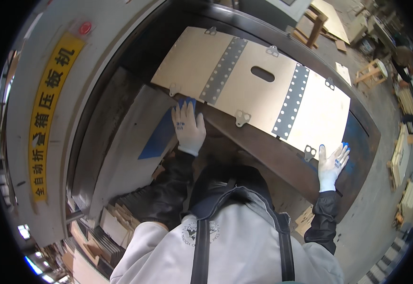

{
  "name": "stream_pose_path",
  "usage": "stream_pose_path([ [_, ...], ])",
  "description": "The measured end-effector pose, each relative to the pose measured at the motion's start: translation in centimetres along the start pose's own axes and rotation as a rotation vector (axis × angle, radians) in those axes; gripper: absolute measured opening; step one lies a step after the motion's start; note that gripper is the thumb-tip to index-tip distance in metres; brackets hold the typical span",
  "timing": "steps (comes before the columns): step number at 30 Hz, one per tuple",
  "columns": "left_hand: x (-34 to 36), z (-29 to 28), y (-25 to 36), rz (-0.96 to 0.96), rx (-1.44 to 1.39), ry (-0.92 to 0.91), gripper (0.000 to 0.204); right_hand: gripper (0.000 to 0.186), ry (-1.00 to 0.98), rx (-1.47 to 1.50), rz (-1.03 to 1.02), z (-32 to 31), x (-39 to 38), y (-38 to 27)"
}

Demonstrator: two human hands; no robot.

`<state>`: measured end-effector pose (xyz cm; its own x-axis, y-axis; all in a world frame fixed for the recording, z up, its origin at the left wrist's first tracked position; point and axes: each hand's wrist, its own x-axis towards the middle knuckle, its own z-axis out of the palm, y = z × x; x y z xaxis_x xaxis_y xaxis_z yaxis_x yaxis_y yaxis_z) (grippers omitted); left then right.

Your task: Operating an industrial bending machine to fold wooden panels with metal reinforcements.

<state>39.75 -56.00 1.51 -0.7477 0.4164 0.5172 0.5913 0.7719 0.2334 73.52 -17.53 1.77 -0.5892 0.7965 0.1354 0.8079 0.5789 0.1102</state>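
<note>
A flat plywood panel (258,102) lies at a slant in front of me, with an oval slot in its middle section. Two dark metal strips, the left strip (223,71) and the right strip (291,102), cross it, each dotted with rows of pale round spots. Small metal brackets, such as the near middle bracket (242,118), stick out along both long edges. My left hand (190,128), in a white glove with blue fingertips, reaches to the panel's near edge, fingers extended. At the near right corner, my right hand (332,164), gloved alike, rests with its thumb apart. Neither hand grips anything.
Beneath the panel is a dark metal machine bed (263,156) with a raised rim. A grey machine housing (21,142) with a yellow label and red button (85,28) rises at the left. A wooden stool (372,72) and stacked boards (412,203) stand at the right.
</note>
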Motion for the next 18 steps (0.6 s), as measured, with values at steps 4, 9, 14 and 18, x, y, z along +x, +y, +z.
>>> stream_pose_path([
  [4, 2.2, 1.5, -4.2, -0.145, 0.147, -0.106, 0.056, 0.106, 0.094, 0.077, -0.176, -0.3, -1.4, -3.7],
  [9, 5.9, 1.6, -5.1, -0.451, 0.015, -0.386, 0.066, 0.117, 0.004, 0.258, -0.358, -3.9, -2.8, -7.7],
  [14, 8.0, 4.7, -11.2, -0.302, -0.01, -0.126, 0.058, 0.116, -0.152, 0.367, -0.498, -5.8, -1.4, -8.9],
  [18, 11.3, 5.1, -8.0, -0.245, 0.175, -0.162, 0.058, 0.121, -0.125, 0.463, -0.6, -4.2, -2.4, -6.5],
])
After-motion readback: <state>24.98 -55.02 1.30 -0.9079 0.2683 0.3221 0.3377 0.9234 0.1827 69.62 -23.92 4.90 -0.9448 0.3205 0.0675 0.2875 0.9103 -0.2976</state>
